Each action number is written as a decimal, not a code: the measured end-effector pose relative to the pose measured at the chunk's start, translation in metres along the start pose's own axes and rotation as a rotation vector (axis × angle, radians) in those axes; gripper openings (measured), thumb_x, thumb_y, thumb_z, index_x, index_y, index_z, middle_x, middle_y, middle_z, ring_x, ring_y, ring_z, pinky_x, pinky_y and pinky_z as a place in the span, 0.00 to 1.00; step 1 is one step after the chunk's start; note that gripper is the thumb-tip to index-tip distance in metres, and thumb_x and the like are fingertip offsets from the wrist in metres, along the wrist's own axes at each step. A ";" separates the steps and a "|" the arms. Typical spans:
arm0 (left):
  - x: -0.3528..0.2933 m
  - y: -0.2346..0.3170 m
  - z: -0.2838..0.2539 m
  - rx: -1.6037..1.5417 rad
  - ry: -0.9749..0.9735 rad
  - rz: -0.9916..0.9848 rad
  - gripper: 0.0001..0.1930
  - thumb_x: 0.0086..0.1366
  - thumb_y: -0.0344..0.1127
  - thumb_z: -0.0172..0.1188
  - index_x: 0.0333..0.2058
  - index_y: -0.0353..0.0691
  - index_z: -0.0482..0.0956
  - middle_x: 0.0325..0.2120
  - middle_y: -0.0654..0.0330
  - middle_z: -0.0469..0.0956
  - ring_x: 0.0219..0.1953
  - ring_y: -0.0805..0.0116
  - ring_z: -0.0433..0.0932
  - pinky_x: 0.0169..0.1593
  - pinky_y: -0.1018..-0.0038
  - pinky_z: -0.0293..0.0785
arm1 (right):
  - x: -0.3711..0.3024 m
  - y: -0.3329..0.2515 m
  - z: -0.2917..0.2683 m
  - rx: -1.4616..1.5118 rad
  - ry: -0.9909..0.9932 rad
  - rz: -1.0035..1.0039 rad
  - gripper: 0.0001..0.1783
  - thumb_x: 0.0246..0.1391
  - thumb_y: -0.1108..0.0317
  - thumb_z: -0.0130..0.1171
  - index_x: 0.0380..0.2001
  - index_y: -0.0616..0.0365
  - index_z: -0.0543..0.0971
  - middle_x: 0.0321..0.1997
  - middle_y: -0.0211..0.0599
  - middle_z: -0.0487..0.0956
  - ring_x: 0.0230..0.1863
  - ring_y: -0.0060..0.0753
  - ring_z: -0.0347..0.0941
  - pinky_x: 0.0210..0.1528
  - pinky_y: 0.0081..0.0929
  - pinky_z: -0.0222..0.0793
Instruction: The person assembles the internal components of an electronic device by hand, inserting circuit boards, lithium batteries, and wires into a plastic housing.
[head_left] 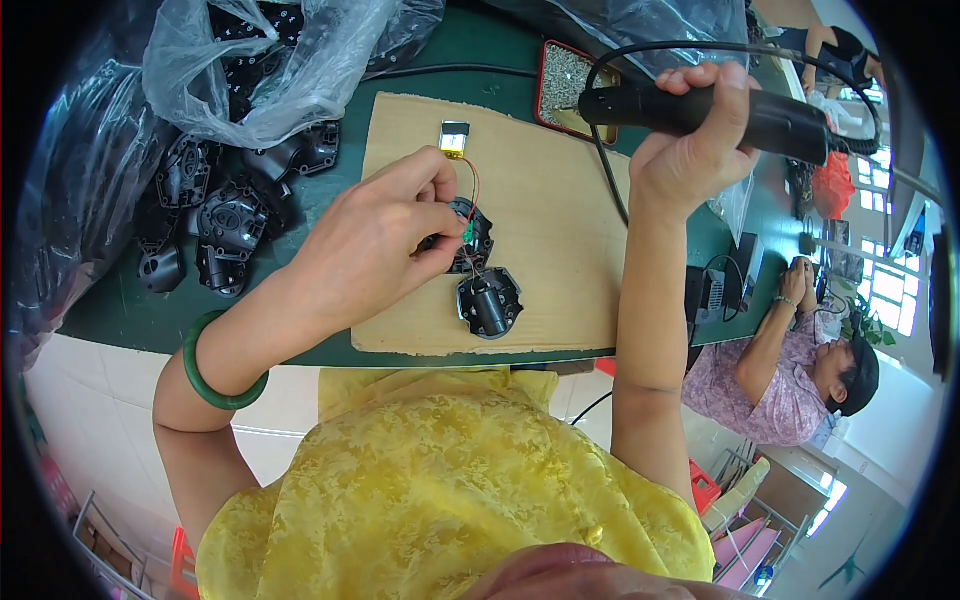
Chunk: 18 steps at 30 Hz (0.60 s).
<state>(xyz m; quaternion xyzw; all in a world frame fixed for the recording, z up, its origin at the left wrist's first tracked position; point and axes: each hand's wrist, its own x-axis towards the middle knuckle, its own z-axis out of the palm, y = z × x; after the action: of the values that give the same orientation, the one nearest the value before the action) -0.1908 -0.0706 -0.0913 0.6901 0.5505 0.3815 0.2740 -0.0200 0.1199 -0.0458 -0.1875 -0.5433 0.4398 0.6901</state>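
Note:
My left hand (pixel 385 225) pinches the edge of a small green circuit board (pixel 468 232) over a black plastic housing half (pixel 483 245). Its fingertips hide part of the board. Thin red wires run up from there to a flat silver battery (pixel 454 138) with yellow and black tape. Just below lies another black housing half with a cylindrical motor (pixel 490 305) in it, joined by thin wires. Up at the right, my right hand (pixel 695 160) is wrapped round a black corded electric screwdriver (pixel 785 125), held well above the cardboard sheet (pixel 570 270).
A red-rimmed tray of small screws (pixel 545 85) sits behind the cardboard. Black housings (pixel 235 220) pile up at the left beneath plastic bags (pixel 290 100). The screwdriver's cable (pixel 612 185) hangs across the cardboard's right side. Another person (pixel 770 375) sits at the table's right.

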 end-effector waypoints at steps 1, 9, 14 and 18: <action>0.000 0.000 0.000 0.000 0.002 0.000 0.05 0.54 0.22 0.69 0.29 0.28 0.81 0.35 0.58 0.72 0.33 0.66 0.76 0.36 0.72 0.76 | 0.000 -0.003 -0.001 0.033 0.001 -0.002 0.09 0.56 0.71 0.67 0.33 0.60 0.75 0.24 0.34 0.77 0.23 0.27 0.74 0.32 0.24 0.75; 0.000 0.000 -0.001 0.030 -0.008 0.009 0.06 0.54 0.22 0.69 0.31 0.30 0.81 0.36 0.58 0.73 0.36 0.64 0.79 0.39 0.71 0.78 | -0.001 -0.013 -0.002 0.063 0.004 -0.014 0.10 0.57 0.70 0.66 0.35 0.60 0.74 0.25 0.36 0.77 0.23 0.29 0.75 0.33 0.26 0.76; 0.001 0.004 -0.004 0.045 -0.020 0.010 0.08 0.54 0.23 0.69 0.34 0.32 0.80 0.36 0.58 0.74 0.37 0.62 0.80 0.39 0.70 0.78 | 0.004 -0.017 -0.009 0.056 0.016 0.008 0.10 0.57 0.70 0.66 0.35 0.61 0.74 0.25 0.36 0.78 0.24 0.29 0.75 0.33 0.28 0.76; 0.005 0.011 -0.008 0.076 -0.046 -0.034 0.13 0.55 0.26 0.70 0.38 0.34 0.78 0.34 0.58 0.75 0.35 0.62 0.79 0.38 0.71 0.77 | 0.007 -0.028 -0.012 0.134 0.038 -0.031 0.11 0.56 0.70 0.66 0.36 0.60 0.74 0.26 0.36 0.77 0.24 0.29 0.75 0.33 0.28 0.76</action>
<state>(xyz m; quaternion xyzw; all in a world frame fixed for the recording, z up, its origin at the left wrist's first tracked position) -0.1913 -0.0690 -0.0773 0.6992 0.5698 0.3397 0.2667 0.0026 0.1130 -0.0249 -0.1411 -0.5023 0.4609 0.7179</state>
